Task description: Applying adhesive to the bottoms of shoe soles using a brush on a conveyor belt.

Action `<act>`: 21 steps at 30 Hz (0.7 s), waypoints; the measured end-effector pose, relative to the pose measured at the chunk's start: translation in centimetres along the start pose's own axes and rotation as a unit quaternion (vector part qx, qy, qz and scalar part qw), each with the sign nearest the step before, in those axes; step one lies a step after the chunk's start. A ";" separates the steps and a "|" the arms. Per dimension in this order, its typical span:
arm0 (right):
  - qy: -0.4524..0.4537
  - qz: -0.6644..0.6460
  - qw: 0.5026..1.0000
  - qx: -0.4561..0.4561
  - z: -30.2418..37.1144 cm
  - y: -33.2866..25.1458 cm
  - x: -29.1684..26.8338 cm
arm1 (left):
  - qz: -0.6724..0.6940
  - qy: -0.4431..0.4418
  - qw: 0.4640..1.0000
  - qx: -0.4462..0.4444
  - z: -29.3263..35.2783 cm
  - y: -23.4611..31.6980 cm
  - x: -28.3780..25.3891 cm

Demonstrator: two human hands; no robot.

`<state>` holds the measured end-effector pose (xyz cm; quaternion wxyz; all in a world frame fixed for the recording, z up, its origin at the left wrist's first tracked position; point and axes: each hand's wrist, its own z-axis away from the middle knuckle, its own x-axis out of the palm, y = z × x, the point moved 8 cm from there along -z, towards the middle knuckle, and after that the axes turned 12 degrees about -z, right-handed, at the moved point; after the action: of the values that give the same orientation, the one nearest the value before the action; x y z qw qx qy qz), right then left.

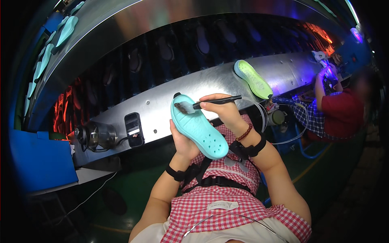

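Gingham apron (pixel 221 202); right hand (pixel 225 110) pinching brush (pixel 223 100); left hand (pixel 185 141), part-hidden, cradling perforated sole (pixel 198 128); clear jug (pixel 103 135), left end of bench (pixel 194 83).

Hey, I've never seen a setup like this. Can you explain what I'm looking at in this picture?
Sure. There's no robot here, just a person's two bare hands. The picture comes from a wide fisheye camera worn on their head, looking down, so straight edges bend.

The left hand holds a turquoise sole-shaped piece with small holes at one end. The right hand grips a black-handled brush, its bristles over the piece's other end.

On the metal ledge ahead sit a yellow-green sole, a black rectangular device, perhaps a phone, and a clear jug with a dark handle. At right, a co-worker in red sits nearby.
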<state>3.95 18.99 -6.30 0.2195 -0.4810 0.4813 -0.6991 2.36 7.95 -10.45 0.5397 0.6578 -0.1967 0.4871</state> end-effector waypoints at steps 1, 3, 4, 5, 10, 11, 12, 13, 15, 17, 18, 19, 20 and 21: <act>-0.023 0.021 0.999 -0.021 -0.1 -0.1 0.7 | 0.000 0.001 1.000 0.000 -0.3 -0.2 0.3; -0.028 0.186 0.977 -0.098 0.9 -1.4 2.0 | -0.027 0.200 0.979 0.016 -0.3 -0.4 -1.7; -0.046 0.286 0.942 -0.167 1.7 -2.4 3.0 | -0.050 0.190 0.980 0.020 -0.5 -0.6 -2.6; -0.085 0.299 0.927 -0.211 2.5 -2.9 3.8 | -0.060 0.214 0.974 0.035 -0.6 -0.3 -3.3; -0.244 0.312 0.916 -0.065 5.0 -2.3 2.7 | -0.080 0.154 0.982 0.078 -0.6 3.6 -4.2; -0.263 0.304 0.915 -0.035 5.4 -2.6 2.4 | -0.080 0.128 0.987 0.063 -0.8 4.0 -3.5; -0.281 0.296 0.913 -0.004 5.8 -3.5 2.7 | -0.079 0.100 0.991 0.047 -0.8 4.0 -2.6; -0.250 0.245 0.937 -0.007 5.4 -4.2 2.4 | -0.082 0.037 0.995 0.036 -0.8 3.7 -1.5; -0.153 0.080 0.985 0.017 4.5 -5.7 2.0 | -0.038 0.089 0.995 0.018 -0.3 2.7 -0.3; -0.093 0.076 0.993 -0.008 3.2 -5.9 1.9 | -0.019 0.071 0.997 -0.017 -0.5 1.2 0.3; -0.078 0.107 0.991 -0.010 2.7 -5.4 1.9 | -0.021 0.069 0.997 -0.019 -0.6 1.3 0.5; -0.125 0.149 0.979 -0.064 3.1 -5.7 2.9 | 0.001 0.060 0.998 -0.001 -0.8 1.7 1.0; -0.172 0.189 0.960 -0.117 3.9 -6.0 3.9 | 0.024 0.052 0.998 0.017 -0.9 2.2 1.6; -0.211 0.167 0.960 -0.077 4.6 -5.9 4.3 | 0.047 0.048 0.997 0.038 -0.6 2.8 2.0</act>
<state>7.04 16.12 1.20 0.3917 -0.5464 0.5498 -0.4957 0.86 8.04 -7.35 0.4996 0.6437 -0.1821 0.5503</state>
